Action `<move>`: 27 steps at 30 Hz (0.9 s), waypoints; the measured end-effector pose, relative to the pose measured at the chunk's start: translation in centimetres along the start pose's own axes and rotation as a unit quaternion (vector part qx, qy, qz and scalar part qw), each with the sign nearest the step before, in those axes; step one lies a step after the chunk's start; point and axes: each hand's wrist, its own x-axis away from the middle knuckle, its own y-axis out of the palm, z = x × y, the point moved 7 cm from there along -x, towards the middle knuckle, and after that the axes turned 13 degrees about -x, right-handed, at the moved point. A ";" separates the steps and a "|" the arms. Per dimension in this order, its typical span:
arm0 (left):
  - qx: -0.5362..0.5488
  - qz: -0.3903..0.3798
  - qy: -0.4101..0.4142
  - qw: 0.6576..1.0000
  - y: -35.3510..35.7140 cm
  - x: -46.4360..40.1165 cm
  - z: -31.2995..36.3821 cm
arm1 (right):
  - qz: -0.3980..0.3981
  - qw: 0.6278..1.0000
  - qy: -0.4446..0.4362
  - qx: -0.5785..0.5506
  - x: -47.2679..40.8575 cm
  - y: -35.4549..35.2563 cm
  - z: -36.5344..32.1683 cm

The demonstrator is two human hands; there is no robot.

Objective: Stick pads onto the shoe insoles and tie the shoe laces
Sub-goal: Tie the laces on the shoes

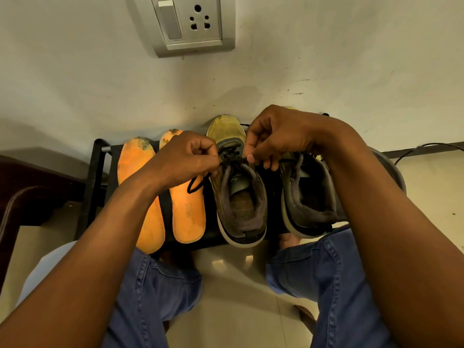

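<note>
Both hands are at work on the lace of the shoe (237, 192) standing at the middle of the small black rack (96, 177). The left hand (184, 159) pinches one strand of the black lace (227, 156) at the shoe's 9 o'clock side, and the right hand (278, 136) pinches the other strand at its 3 o'clock side, fingers curled. A loose end of lace trails toward 7 o'clock, across the nearer insole. No finished bow shows, so I judge the tying of this shoe to be under way, not done.

The second shoe (310, 194) stands just beside the first at 3 o'clock, partly under the right wrist; whether its lace is tied I cannot tell, since the hand hides it.

Two orange insoles (187, 217) lie side by side on the rack at the first shoe's 9 o'clock, outside the shoes. No pad is plainly visible on either, and no loose pads are in sight, so the sticking step cannot be confirmed. Still to do, by my reading: finish this bow, tie the other shoe if untied, and settle the pads.
</note>
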 end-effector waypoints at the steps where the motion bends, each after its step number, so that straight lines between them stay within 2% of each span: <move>1: -0.001 0.002 0.000 1.000 -0.1 0.0 0.0 | -0.001 1.000 0.000 0.005 0.0 0.0 0.0; 10: -0.034 -0.010 -0.020 0.999 0.0 0.1 -0.7 | 0.031 0.999 -0.007 0.041 0.0 -0.5 -0.2; 18: 0.034 -0.022 -0.046 0.998 0.2 -0.2 -0.8 | 0.030 1.000 -0.002 -0.002 0.3 -0.6 -0.2; 27: -0.013 0.029 -0.021 0.999 -0.4 -0.1 -0.7 | 0.016 1.000 -0.003 0.011 0.3 -0.3 -0.3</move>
